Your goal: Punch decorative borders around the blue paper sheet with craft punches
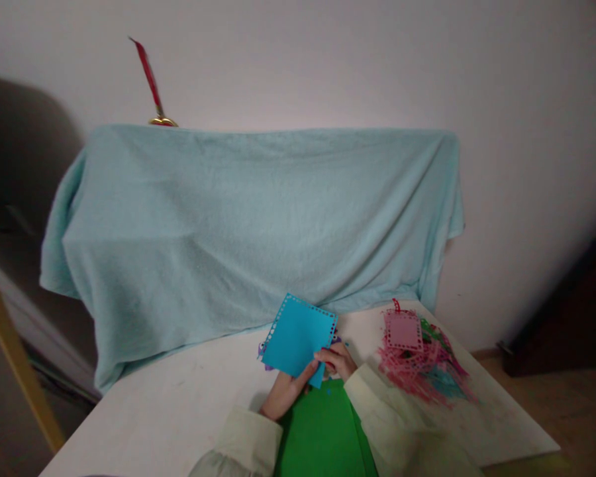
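Note:
A sheet of blue paper (298,334) is held up tilted above the table, with rows of small holes along its left, top and right edges. My left hand (289,389) is closed on its lower edge, thumb in front. My right hand (338,360) is closed at the lower right edge, its curled fingertips against the paper. Whether it also holds a small tool is hidden. A narrow blue flap hangs down between the hands. Behind the sheet, parts of a purple object (261,347) with eye-like spots stick out. Beneath my hands lie green sheets (320,430).
On the right of the white table (179,404) lies a pile of pink, green and blue paper scraps (427,371), with a pink hole-edged card (403,331) on top. A light blue cloth (258,218) drapes over something at the back. A red ribbon (148,76) hangs above.

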The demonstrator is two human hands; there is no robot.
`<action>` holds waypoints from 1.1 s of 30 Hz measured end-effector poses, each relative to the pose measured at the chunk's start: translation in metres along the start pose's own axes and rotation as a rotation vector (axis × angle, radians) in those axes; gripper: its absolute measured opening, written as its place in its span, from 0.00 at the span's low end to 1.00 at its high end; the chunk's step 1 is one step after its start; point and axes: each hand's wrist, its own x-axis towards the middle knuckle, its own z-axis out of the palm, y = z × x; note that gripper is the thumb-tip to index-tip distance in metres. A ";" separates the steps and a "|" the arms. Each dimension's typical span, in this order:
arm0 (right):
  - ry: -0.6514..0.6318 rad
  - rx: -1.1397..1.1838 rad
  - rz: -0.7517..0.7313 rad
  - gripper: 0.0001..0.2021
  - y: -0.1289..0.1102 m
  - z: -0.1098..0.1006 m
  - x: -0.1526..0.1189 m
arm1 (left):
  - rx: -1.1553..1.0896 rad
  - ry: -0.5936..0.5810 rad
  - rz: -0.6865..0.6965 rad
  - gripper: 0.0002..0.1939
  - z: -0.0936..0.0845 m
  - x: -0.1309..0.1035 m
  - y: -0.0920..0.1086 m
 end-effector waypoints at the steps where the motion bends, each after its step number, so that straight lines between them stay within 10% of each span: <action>1: 0.004 -0.002 -0.006 0.22 0.000 0.000 0.000 | 0.001 -0.003 0.001 0.18 0.000 0.000 0.001; 33: 0.007 -0.092 0.017 0.23 -0.007 0.005 -0.003 | -0.083 0.067 -0.086 0.27 -0.001 -0.005 0.025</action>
